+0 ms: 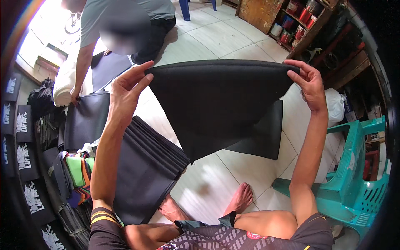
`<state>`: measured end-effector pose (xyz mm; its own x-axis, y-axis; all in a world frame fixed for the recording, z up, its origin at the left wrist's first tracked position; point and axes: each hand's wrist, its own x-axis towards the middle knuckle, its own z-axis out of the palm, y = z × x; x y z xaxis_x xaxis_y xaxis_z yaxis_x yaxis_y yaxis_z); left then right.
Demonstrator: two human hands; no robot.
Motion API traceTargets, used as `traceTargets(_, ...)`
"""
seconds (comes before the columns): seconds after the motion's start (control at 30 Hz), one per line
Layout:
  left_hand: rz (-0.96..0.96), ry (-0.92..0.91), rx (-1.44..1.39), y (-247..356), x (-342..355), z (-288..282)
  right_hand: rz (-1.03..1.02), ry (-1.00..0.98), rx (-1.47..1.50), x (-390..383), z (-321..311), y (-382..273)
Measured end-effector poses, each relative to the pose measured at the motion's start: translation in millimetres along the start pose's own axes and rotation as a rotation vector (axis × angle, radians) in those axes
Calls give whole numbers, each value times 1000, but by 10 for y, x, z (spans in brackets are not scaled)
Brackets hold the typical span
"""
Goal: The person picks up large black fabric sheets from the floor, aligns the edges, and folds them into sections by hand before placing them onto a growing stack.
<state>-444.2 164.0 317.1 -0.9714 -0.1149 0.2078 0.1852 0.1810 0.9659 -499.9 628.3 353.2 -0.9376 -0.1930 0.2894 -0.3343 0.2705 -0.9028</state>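
Observation:
A black fabric sheet (216, 104) hangs stretched between my two raised hands, its upper edge folded over and its lower part narrowing to a point. My left hand (128, 89) pinches the left end of that edge between thumb and fingers. At the other end, my right hand (310, 85) grips the sheet the same way. Behind its lower right part, another black piece (268, 133) shows near the floor; whether the two are joined I cannot tell. A fanned stack of black sheets (146, 171) lies on the floor below my left forearm.
A co-worker (121, 25) bends over black sheets (89, 110) and a white roll (64, 85) at the upper left. Colourful fabric pieces (77, 171) sit at my left. On the right stands a green plastic chair (346, 179), with a shelf of cans (298, 21) beyond.

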Motion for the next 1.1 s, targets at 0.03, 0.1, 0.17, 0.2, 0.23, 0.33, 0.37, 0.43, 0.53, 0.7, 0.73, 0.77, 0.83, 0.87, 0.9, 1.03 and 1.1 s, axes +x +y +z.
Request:
traceTargets(0.03, 38, -14, 117, 38, -20, 16, -3, 0, -7, 17, -48, -12)
traceTargets(0.1, 16, -27, 166, 160, -60, 45, -16, -52, -138, 47, -140, 0)
traceTargets(0.17, -1, -167, 331, 168, -51, 37, 6, -9, -292, 66, -179, -6)
traceTargets(0.2, 68, -148, 394, 157, -54, 29, 18, -4, -352, 51, -137, -88)
traceTargets(0.23, 70, -146, 398, 172, -45, 4, 30, 0, -411, 48, -115, -146)
traceTargets(0.33, 353, 22, 515, 335, -25, 26, -251, -76, -295, 53, -360, -204)
traceTargets(0.37, 359, 25, 518, 392, -46, 52, -257, -73, -293, 56, -411, -217)
traceTargets(0.43, 467, 105, 527, 465, -68, 88, -314, -88, -286, 60, -490, -234)
traceTargets(0.53, 406, 107, 373, 505, -90, 110, -178, -145, -215, 84, -583, -180)
traceTargets(0.7, 396, 3, 269, 561, -150, 397, -487, 110, -575, -79, -103, -364)
traceTargets(0.73, 395, -35, 272, 552, -163, 450, -580, 111, -478, -94, 166, -451)
traceTargets(0.77, 396, -48, 268, 598, -185, 497, -680, 40, -460, -81, 437, -576)
traceTargets(0.83, 445, -99, 411, 737, -236, 561, -669, -26, -356, -105, 1115, -829)
traceTargets(0.87, 477, -112, 417, 731, -259, 606, -694, -24, -317, -96, 1353, -835)
traceTargets(0.9, 479, -128, 414, 754, -279, 660, -684, -13, -322, -73, 1445, -806)
traceTargets(1.03, 563, -82, 451, 789, -333, 748, -598, -137, -208, -61, 1535, -749)
traceTargets(1.1, 532, -96, 478, 850, -393, 737, -614, -113, -157, -82, 1550, -734)
